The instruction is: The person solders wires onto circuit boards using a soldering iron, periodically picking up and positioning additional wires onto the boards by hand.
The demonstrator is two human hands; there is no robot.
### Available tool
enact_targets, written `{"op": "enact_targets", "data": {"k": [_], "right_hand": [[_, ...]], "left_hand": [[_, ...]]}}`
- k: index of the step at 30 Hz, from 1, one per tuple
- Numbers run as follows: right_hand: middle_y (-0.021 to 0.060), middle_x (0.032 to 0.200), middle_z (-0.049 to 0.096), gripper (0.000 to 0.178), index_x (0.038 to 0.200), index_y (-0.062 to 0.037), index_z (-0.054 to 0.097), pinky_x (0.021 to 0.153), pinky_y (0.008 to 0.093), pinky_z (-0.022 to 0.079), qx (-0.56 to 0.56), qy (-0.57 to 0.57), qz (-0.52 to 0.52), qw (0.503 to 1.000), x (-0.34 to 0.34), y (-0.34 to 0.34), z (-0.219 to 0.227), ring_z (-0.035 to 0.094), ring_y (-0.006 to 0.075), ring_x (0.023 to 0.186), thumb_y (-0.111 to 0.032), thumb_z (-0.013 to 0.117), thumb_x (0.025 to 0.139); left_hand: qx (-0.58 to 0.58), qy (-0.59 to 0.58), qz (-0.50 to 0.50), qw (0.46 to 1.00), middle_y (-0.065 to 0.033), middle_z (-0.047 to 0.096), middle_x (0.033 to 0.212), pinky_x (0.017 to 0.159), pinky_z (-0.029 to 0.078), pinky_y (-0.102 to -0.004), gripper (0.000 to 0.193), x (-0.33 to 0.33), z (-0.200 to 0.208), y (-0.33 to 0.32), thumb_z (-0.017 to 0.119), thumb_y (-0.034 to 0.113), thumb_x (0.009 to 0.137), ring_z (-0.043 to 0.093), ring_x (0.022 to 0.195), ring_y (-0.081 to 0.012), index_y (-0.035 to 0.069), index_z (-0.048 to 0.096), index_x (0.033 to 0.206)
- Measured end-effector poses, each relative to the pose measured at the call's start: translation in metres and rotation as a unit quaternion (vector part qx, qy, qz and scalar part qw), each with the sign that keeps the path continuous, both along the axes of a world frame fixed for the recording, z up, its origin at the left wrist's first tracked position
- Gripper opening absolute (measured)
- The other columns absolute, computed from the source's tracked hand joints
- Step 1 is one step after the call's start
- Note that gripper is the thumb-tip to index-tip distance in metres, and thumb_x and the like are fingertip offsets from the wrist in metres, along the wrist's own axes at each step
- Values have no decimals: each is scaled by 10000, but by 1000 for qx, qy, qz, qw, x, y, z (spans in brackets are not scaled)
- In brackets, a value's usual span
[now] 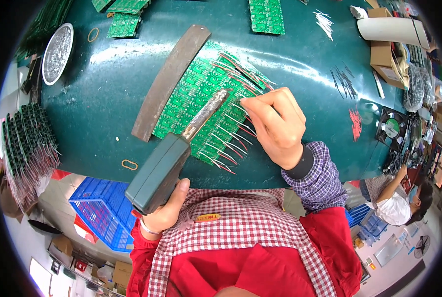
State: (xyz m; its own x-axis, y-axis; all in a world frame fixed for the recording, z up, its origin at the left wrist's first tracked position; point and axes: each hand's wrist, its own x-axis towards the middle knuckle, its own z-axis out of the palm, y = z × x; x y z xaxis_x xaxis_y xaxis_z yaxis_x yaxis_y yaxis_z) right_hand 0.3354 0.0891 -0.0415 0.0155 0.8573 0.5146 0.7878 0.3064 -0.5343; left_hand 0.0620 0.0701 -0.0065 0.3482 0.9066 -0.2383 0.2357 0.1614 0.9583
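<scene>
Soldering iron [181,148], boxy green handle in left hand [164,215]; right fingers [260,101] pinching thin wire.

A: Clothing noted?
B: Red top, red-and-white checked apron with a small yellow badge. Right hand [276,126]: purple plaid sleeve, dark cuff. Left hand [167,212]: thin bracelet at the wrist.

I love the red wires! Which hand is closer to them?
Right. The right hand touches the red wires on the green boards; the left hand grips the soldering iron farther back.
</scene>
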Motion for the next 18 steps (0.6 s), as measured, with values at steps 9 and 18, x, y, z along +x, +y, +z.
{"op": "enact_targets", "data": {"k": [9, 18], "right_hand": [[67, 732, 585, 267, 849, -13, 676, 546, 300, 457, -2, -4, -8, 1000, 0, 1, -6, 568, 215, 644, 102, 748, 619], [69, 735, 586, 281, 865, -18, 672, 546, 300, 455, -2, -6, -4, 1000, 0, 1, -7, 564, 217, 645, 97, 750, 621]], "left_hand": [[-2, 13, -30, 999, -129, 626, 1111, 531, 440, -235, 416, 3, 1, 1, 638, -96, 802, 561, 647, -108, -24, 563, 1205], [35, 23, -48, 998, -101, 631, 1079, 552, 451, -236, 402, 2, -2, 1, 659, -81, 805, 566, 688, -99, -23, 574, 1193]]}}
